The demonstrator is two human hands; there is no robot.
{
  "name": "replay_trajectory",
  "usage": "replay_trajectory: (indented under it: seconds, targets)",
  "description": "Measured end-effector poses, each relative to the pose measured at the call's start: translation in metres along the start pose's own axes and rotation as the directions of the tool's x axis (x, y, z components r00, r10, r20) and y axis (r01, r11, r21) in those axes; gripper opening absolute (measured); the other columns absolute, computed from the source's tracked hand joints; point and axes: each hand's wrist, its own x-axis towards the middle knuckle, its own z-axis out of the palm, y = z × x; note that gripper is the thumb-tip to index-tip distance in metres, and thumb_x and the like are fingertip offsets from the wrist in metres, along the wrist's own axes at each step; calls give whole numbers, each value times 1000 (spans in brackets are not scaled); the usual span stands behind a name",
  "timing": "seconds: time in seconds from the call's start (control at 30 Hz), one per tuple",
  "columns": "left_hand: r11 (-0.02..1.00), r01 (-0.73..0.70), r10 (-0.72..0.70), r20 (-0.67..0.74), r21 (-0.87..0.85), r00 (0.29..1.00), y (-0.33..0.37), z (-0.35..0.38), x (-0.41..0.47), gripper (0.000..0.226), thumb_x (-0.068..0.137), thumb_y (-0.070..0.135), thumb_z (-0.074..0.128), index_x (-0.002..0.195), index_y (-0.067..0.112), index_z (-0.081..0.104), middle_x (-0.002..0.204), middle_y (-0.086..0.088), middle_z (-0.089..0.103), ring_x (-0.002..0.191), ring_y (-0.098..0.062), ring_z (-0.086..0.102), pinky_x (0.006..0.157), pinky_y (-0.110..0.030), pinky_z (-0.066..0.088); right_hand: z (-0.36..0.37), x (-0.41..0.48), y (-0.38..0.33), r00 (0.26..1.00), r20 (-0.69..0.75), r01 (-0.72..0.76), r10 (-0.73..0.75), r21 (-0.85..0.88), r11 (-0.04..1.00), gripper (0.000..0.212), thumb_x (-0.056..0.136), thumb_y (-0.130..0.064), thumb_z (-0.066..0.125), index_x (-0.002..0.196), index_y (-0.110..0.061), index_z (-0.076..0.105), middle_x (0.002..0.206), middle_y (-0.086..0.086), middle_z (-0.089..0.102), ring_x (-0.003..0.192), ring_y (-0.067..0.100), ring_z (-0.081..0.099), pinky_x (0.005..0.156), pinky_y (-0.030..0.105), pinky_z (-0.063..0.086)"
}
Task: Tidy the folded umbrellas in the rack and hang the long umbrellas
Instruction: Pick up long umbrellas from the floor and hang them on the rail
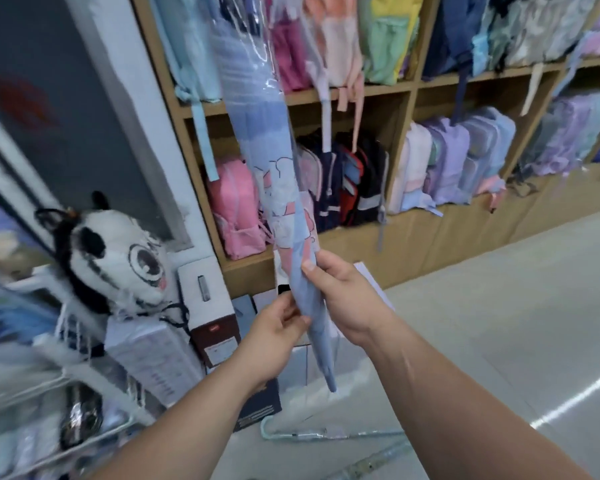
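Note:
A long umbrella, pale blue and pink with a cartoon print and a clear plastic sleeve, stands nearly upright in front of me, its tip pointing down. My right hand grips its lower part with the thumb on the fabric. My left hand pinches the same section from the left, just below. The umbrella's top runs out of frame. A second long umbrella with a mint hooked handle lies on the floor below my arms. A white wire rack at the left holds wrapped folded umbrellas, blurred.
A wooden shelf unit full of backpacks fills the back wall. A black-and-white plush bag sits on the rack, with several boxes stacked beside it. Grey tiled floor stretches to the right.

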Motion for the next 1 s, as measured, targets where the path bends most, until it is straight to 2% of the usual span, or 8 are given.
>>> replay_trajectory:
  seconds: [0.13,0.27,0.37,0.47,0.6,0.77,0.9,1.0]
  targets:
    - [999,-23,29,-194,34,981,6,-35,-19,29,100,2,57,115,25,65,112,9,76,110,-13,70,90,-27,56,44,15,-12,990,115,81,-76,-39,996,20,101,-14,55,115,-18,69,112,1,71,104,12,64,92,28,51]
    - [997,-47,65,-377,57,924,9,-83,-40,29,100,3,58,115,27,65,107,3,77,105,-25,71,94,-56,56,85,34,-10,986,85,159,-147,-173,972,33,95,-11,64,126,-24,65,110,-1,71,102,10,66,90,24,50]
    - [989,-78,128,-472,124,872,15,-130,-53,26,99,11,60,117,29,63,112,5,75,104,-18,71,94,-52,56,118,40,3,980,121,191,-160,-317,929,36,94,-14,67,125,-32,64,112,-5,69,101,10,65,92,27,52]
    - [978,-97,181,-520,184,835,25,-186,-63,23,99,15,61,115,31,62,108,4,74,98,-19,73,87,-54,59,164,43,15,978,153,191,-143,-370,909,39,91,-14,70,122,-37,63,110,-6,68,92,4,65,88,25,54]
    - [943,-128,287,-556,307,780,44,-268,-73,12,98,13,61,107,21,61,96,1,70,80,-10,68,74,-31,56,243,48,29,975,172,197,-139,-393,898,46,88,-14,73,125,-40,61,104,-10,65,86,5,65,78,20,54]
    - [925,-160,341,-562,346,754,75,-366,-87,5,94,21,64,96,22,60,88,-2,71,81,-25,69,78,-53,58,344,66,30,972,152,228,-181,-404,886,61,91,-19,71,133,-54,45,99,-9,63,84,6,64,77,23,55]
    - [899,-209,403,-538,386,741,109,-423,-92,6,91,31,63,94,28,59,89,2,70,80,-22,68,78,-55,58,399,81,11,962,155,269,-224,-413,870,66,92,-20,70,142,-50,39,100,-10,61,83,3,60,71,18,54]
    - [876,-233,449,-533,423,718,129,-451,-90,6,94,25,64,94,24,58,88,2,67,77,-22,64,78,-56,57,426,94,-1,951,166,309,-263,-421,853,68,94,-19,68,145,-51,37,96,-16,62,80,4,61,71,20,54]
